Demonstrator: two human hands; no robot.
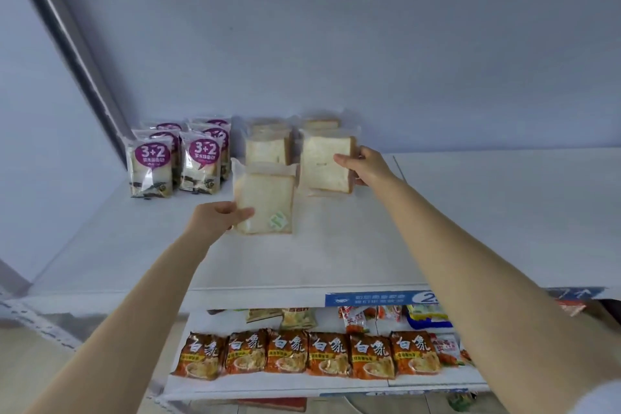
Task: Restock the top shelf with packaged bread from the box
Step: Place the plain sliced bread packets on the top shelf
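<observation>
On the white top shelf (pixel 336 245) my left hand (pixel 215 217) grips the lower left corner of a clear bag of white sliced bread (pixel 265 202), held upright in front of another standing bread bag (pixel 267 148). My right hand (pixel 364 166) holds the right edge of a second bread bag (pixel 322 165), also upright, with one more bread bag (pixel 321 124) behind it. To the left stand several purple-labelled "3+2" bread packs (pixel 174 158) in two rows. The box is out of view.
The shelf's right half and front strip are bare white surface. A blue price strip (pixel 376 298) runs along the shelf's front edge. On the shelf below lies a row of orange instant-noodle packs (pixel 309 355) and other snack bags (pixel 426 314).
</observation>
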